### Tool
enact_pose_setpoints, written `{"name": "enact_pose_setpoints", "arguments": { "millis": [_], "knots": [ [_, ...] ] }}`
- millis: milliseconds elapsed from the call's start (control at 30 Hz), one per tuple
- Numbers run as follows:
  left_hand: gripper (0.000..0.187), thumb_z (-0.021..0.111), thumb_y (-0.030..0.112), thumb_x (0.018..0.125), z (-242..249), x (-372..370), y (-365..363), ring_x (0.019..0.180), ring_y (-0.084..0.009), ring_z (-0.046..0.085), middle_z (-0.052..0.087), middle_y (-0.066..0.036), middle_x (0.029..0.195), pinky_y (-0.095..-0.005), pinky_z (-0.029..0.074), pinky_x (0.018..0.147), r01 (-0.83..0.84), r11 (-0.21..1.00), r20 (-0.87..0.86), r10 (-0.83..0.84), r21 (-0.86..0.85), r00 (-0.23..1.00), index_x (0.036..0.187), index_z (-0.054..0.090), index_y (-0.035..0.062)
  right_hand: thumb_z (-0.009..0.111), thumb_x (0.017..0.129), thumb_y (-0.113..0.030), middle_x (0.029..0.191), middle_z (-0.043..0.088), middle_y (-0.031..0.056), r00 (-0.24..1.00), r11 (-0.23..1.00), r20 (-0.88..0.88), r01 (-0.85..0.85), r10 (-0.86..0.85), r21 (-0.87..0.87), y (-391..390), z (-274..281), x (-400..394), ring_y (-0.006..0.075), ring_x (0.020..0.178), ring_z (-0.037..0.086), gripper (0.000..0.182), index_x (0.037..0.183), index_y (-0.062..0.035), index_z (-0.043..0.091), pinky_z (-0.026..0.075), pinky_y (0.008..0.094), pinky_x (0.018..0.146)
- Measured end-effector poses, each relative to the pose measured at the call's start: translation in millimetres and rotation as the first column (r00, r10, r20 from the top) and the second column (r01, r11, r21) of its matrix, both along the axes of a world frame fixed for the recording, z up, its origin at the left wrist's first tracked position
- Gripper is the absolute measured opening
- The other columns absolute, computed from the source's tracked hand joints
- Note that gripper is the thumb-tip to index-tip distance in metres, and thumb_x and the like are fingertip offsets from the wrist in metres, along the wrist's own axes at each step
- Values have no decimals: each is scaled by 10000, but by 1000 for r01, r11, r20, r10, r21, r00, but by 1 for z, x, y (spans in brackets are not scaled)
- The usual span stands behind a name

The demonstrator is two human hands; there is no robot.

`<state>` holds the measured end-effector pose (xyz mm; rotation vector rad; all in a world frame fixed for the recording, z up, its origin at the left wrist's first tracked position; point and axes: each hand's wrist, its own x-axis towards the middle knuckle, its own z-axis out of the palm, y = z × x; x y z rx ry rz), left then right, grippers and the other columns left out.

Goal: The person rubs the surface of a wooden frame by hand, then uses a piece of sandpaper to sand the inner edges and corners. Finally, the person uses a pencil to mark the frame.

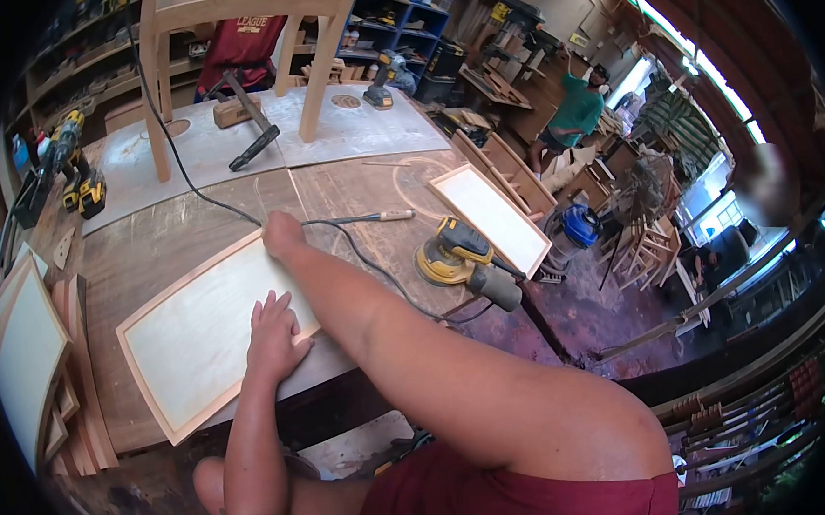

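A framed panel (201, 324) with a pale flat face and a light wood border lies on the workbench in front of me. My left hand (277, 339) rests on the panel near its close right edge, fingers stretched out over the pale face. At the far right corner of the border is my right hand (283, 234), its fingers curled and closed. What those fingers hold, if anything, is hidden. A dark cord (206, 196) passes just behind that hand. To its right lies a tool with a wooden handle (396, 215).
A yellow sander (454, 252) stands at the bench's right edge, beside another framed panel (494, 218). More panels (30, 347) lean at left. Behind are a hammer (254, 117), drills (80, 172) and a wooden chair frame (314, 67). A person (575, 109) in green stands farther back.
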<state>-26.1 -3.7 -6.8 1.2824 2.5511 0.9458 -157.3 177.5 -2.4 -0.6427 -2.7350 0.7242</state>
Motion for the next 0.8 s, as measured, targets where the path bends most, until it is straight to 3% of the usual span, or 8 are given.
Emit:
{"name": "enact_pose_setpoints", "arguments": {
  "millis": [533,600,700,733,800],
  "knots": [
    [326,812,176,709,-4,0,0,1467,-397,290,455,-217,1487,-509,166,1220,-15,999,2,15,38,1000,802,518,71,634,874,-184,1091,694,218,994,1000,106,1,-2,6,7,-5,-8,382,1056,660,223,1013,-21,698,532,458,917],
    [320,810,180,711,-5,-2,0,1467,-395,291,457,-210,1487,-508,168,1220,-18,999,-4,19,33,1000,801,522,73,630,873,-194,1068,694,232,1000,993,-17,-21,23,114,11,-23,-12,397,1038,663,230,998,-12,696,535,468,909],
    [298,800,198,721,-9,-4,-1,1467,-390,292,455,-193,1493,-510,172,1219,-12,999,-9,12,31,1000,799,539,79,605,871,-174,993,690,264,1000,997,-29,2,0,79,14,-32,-14,436,992,661,213,959,0,689,525,514,883],
    [289,797,202,726,-9,-5,-1,1468,-389,289,453,-194,1494,-507,173,1220,-13,999,-8,13,35,1000,801,545,80,594,870,-169,1011,683,276,992,989,-109,-55,70,135,21,-46,-14,445,986,656,219,956,8,690,519,529,862],
    [281,793,207,732,-3,-3,-6,1469,-388,286,451,-195,1494,-504,174,1220,-48,999,6,48,20,999,803,552,80,608,854,-190,953,695,268,990,993,-123,-50,64,110,20,-38,0,439,910,677,236,904,22,698,528,503,811]
  ]
}}
